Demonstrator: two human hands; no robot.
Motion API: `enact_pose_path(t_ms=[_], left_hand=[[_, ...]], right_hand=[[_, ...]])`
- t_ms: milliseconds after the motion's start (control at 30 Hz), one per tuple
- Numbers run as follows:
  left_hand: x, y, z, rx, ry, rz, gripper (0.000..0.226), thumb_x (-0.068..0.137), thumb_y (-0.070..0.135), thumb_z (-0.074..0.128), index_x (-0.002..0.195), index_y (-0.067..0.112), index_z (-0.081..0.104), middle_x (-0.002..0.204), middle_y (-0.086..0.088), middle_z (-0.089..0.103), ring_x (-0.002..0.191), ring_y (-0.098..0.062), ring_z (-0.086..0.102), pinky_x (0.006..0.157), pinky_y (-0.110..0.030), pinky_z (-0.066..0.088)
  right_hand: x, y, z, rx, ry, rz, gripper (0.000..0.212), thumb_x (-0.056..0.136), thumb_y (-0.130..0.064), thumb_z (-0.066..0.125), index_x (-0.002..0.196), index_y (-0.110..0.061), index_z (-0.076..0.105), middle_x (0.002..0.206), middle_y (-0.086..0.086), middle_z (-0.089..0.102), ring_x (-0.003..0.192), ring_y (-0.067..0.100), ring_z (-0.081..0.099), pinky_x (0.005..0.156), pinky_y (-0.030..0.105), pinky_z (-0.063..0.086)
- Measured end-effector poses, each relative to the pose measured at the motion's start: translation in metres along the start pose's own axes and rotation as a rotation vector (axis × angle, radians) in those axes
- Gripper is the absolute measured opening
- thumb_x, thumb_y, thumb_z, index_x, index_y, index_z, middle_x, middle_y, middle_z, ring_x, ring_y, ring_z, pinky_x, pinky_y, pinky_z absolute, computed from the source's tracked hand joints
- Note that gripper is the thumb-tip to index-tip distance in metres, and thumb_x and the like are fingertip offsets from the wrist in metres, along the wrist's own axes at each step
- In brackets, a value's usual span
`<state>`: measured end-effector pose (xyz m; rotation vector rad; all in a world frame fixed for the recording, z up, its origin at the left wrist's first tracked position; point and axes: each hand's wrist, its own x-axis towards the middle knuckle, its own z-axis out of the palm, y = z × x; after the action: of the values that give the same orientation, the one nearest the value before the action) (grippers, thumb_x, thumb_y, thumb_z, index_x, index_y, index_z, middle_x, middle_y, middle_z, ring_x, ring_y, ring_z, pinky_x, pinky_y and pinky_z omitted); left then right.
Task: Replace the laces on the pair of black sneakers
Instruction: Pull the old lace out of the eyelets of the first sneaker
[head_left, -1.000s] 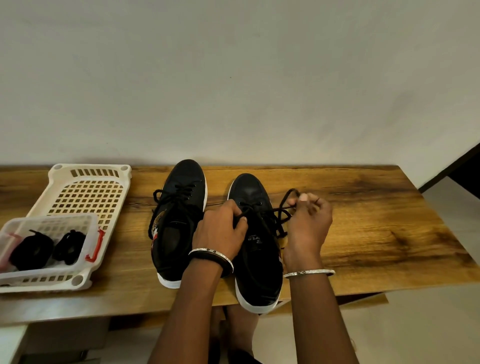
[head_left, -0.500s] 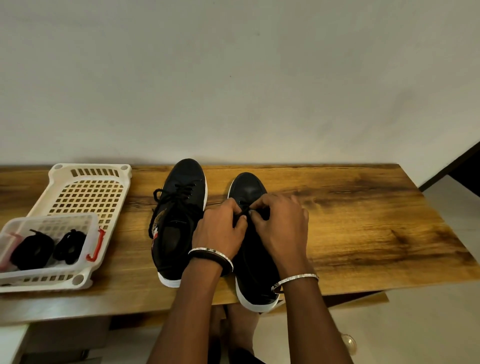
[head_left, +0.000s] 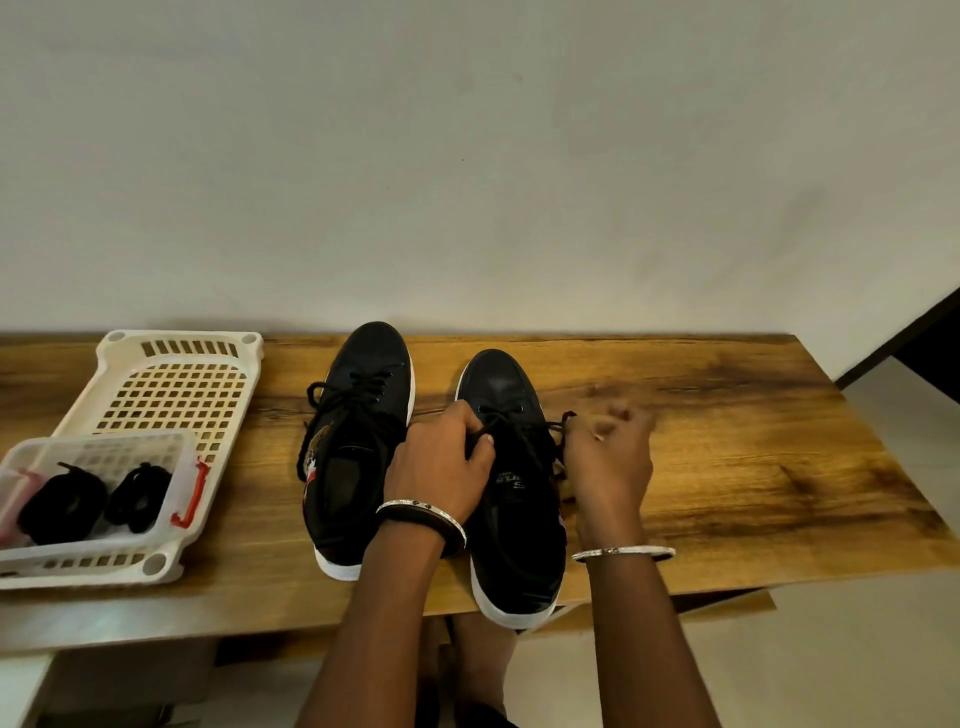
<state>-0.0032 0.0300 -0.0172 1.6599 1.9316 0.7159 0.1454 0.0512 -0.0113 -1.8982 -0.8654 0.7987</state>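
Since half a second ago the right hand has swung from above the tongue to the shoe's right, curled fingers (blurred) drawing the black lace. A brown grained wooden table carries a cream slotted plastic basket, then the black white-soled left sneaker and right sneaker side by side. The left hand pinches that lace at the eyelets.

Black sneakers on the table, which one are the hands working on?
The right sneaker: the left hand and right hand both pinch its lace. The left sneaker lies untouched.
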Motion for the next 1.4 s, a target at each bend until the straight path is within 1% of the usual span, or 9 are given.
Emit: enact_pose_path(t_ms=[67, 200, 433, 667, 800, 867, 1000, 1233, 1400], left_hand=[[0.0, 0.0, 0.0, 0.001, 0.002, 0.001, 0.013, 0.094, 0.037, 0.057, 0.086, 0.03, 0.05, 0.073, 0.004, 0.064, 0.061, -0.021, 0.066, 0.065, -0.042, 0.058], [0.0, 0.0, 0.0, 0.005, -0.006, 0.005, 0.012, 0.094, 0.035, 0.057, 0.086, 0.03, 0.05, 0.072, 0.003, 0.063, 0.06, -0.021, 0.065, 0.063, -0.042, 0.058], [0.001, 0.0, 0.0, 0.016, 0.002, 0.01, 0.013, 0.094, 0.036, 0.057, 0.085, 0.03, 0.049, 0.072, 0.003, 0.062, 0.059, -0.022, 0.065, 0.063, -0.043, 0.058], [0.0, -0.001, 0.001, -0.007, 0.003, 0.002, 0.014, 0.095, 0.035, 0.057, 0.085, 0.03, 0.049, 0.071, 0.004, 0.063, 0.059, -0.02, 0.065, 0.065, -0.042, 0.058], [0.0, -0.001, 0.001, -0.011, 0.008, 0.0, 0.012, 0.094, 0.036, 0.058, 0.087, 0.029, 0.051, 0.069, 0.005, 0.063, 0.058, -0.02, 0.065, 0.064, -0.041, 0.058], [0.0, -0.001, 0.001, -0.004, 0.019, 0.004, 0.01, 0.094, 0.037, 0.058, 0.09, 0.03, 0.053, 0.07, 0.006, 0.063, 0.059, -0.019, 0.065, 0.065, -0.041, 0.058], [-0.003, 0.003, -0.001, 0.015, 0.036, 0.022, 0.013, 0.093, 0.039, 0.061, 0.103, 0.033, 0.056, 0.07, 0.01, 0.054, 0.072, -0.018, 0.063, 0.069, -0.038, 0.056], [-0.004, 0.015, -0.001, 0.02, 0.198, 0.087, 0.021, 0.1, 0.044, 0.044, 0.099, 0.028, 0.059, 0.092, 0.011, 0.058, 0.077, -0.011, 0.055, 0.054, -0.022, 0.033], [-0.004, 0.016, 0.007, 0.026, 0.158, 0.086, 0.02, 0.093, 0.044, 0.054, 0.11, 0.034, 0.06, 0.107, 0.012, 0.053, 0.085, -0.013, 0.059, 0.063, -0.028, 0.047]], right_hand=[[0.0, 0.0, -0.001, -0.171, -0.041, -0.302, 0.049, 0.083, -0.025, 0.075, 0.126, -0.028, 0.052, 0.12, -0.008, 0.059, 0.114, 0.016, 0.055, 0.094, 0.038, 0.05], [-0.011, -0.006, 0.009, -0.403, -0.296, -0.564, 0.022, 0.081, -0.034, 0.071, 0.103, -0.036, 0.069, 0.105, -0.017, 0.067, 0.109, 0.015, 0.06, 0.09, 0.043, 0.053], [-0.015, -0.002, 0.015, -0.447, -0.189, -0.699, 0.008, 0.087, -0.025, 0.07, 0.088, -0.032, 0.067, 0.088, -0.016, 0.067, 0.09, 0.011, 0.064, 0.089, 0.048, 0.051], [-0.007, -0.017, -0.001, 0.59, 0.07, 0.078, 0.007, 0.096, -0.01, 0.059, 0.094, -0.017, 0.059, 0.083, 0.003, 0.075, 0.071, 0.013, 0.07, 0.065, 0.026, 0.052], [0.001, -0.002, -0.006, 0.322, 0.118, 0.191, 0.008, 0.09, -0.014, 0.061, 0.096, -0.013, 0.067, 0.088, 0.002, 0.072, 0.075, 0.016, 0.065, 0.065, 0.029, 0.048], [0.002, 0.0, -0.006, 0.164, 0.105, 0.196, 0.021, 0.088, -0.024, 0.065, 0.108, -0.021, 0.061, 0.104, -0.001, 0.067, 0.095, 0.02, 0.064, 0.086, 0.043, 0.052], [-0.006, -0.014, -0.011, -0.338, 0.072, -0.108, 0.041, 0.077, -0.038, 0.074, 0.114, -0.031, 0.059, 0.14, 0.002, 0.043, 0.134, 0.029, 0.035, 0.104, 0.051, 0.034], [-0.009, -0.014, -0.01, -0.383, -0.551, -0.359, 0.037, 0.06, -0.046, 0.072, 0.094, -0.034, 0.064, 0.1, -0.015, 0.062, 0.089, 0.009, 0.063, 0.081, 0.041, 0.058], [-0.002, -0.006, -0.009, -0.373, -0.412, -0.416, 0.01, 0.079, -0.028, 0.076, 0.085, -0.028, 0.068, 0.086, -0.013, 0.067, 0.078, 0.004, 0.062, 0.07, 0.028, 0.053]])
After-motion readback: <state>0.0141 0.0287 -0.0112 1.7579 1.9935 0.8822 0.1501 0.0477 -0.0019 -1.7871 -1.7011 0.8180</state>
